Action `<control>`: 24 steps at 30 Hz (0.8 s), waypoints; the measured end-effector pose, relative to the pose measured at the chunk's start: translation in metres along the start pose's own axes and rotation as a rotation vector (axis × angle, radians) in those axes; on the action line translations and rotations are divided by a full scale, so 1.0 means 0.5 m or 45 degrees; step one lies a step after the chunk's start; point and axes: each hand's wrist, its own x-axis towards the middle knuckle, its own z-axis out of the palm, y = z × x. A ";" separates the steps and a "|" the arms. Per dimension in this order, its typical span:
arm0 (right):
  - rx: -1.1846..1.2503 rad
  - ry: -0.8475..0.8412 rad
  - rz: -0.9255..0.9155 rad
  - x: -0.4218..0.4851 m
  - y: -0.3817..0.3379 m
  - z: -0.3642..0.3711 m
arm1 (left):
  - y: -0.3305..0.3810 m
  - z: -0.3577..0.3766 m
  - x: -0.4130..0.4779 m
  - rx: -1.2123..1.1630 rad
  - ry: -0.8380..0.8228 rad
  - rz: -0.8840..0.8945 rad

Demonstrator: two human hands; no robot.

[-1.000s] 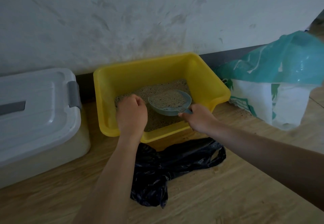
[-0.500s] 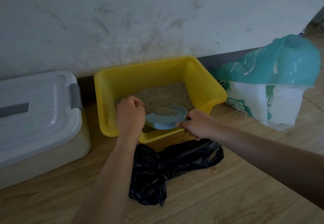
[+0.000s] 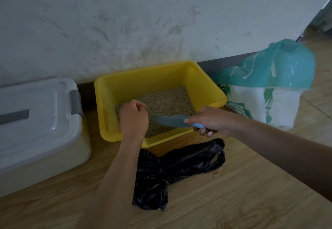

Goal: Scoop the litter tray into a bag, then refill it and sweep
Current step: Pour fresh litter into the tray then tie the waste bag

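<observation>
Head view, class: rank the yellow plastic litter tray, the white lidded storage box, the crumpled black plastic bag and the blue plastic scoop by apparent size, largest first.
1. white lidded storage box, though cut off at the frame edge
2. yellow plastic litter tray
3. crumpled black plastic bag
4. blue plastic scoop

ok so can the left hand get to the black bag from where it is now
Probably yes. The left hand is closed over the near part of the yellow tray, and the black bag lies flat on the floor just in front of that tray, beside the left forearm, with nothing covering it.
</observation>
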 end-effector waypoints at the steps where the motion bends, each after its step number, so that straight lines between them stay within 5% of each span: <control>1: -0.008 0.005 -0.002 -0.002 0.002 -0.001 | 0.000 0.002 0.002 -0.006 0.005 0.004; 11: 0.145 0.085 -0.075 -0.022 0.028 -0.019 | 0.008 0.019 -0.008 -0.112 0.075 0.019; 24: 0.404 0.230 -0.215 -0.103 0.091 -0.089 | 0.083 0.085 -0.055 -0.102 -0.094 0.200</control>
